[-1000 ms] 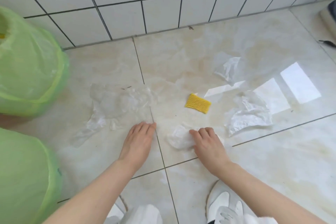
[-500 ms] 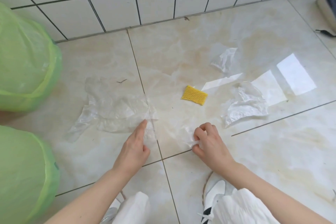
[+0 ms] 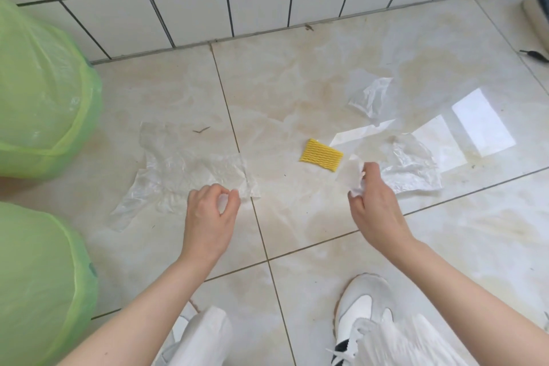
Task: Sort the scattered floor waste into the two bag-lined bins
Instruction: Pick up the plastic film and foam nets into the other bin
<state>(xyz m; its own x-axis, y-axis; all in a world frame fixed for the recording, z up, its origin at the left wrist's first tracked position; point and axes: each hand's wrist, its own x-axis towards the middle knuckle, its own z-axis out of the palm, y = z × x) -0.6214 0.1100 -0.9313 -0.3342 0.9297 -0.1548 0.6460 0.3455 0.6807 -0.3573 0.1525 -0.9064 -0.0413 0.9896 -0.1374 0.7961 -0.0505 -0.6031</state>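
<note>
While both hands work low over the floor, each has its own scrap: the right hand pinches a small white wad lifted just off the tiles beside the yellow foam, and the left hand has thumb and fingers curled at the near corner of the big clear film, which lies flat and spread; whether that grip has truly closed on the film I cannot tell for sure, though it looks pinched. Two more clear scraps lie to the right, one just behind the right hand and one farther toward the wall. The two green-lined bins stand at the far left, well apart from the right-hand litter. To do this step well, I judge the left should gather the film by bunching it toward the palm instead of dragging one corner, since thin film clings to glossy tile and may slip or tear. The wad wants a firm pinch while it crosses to the bins. Which bin suits plastic is not shown.
</note>
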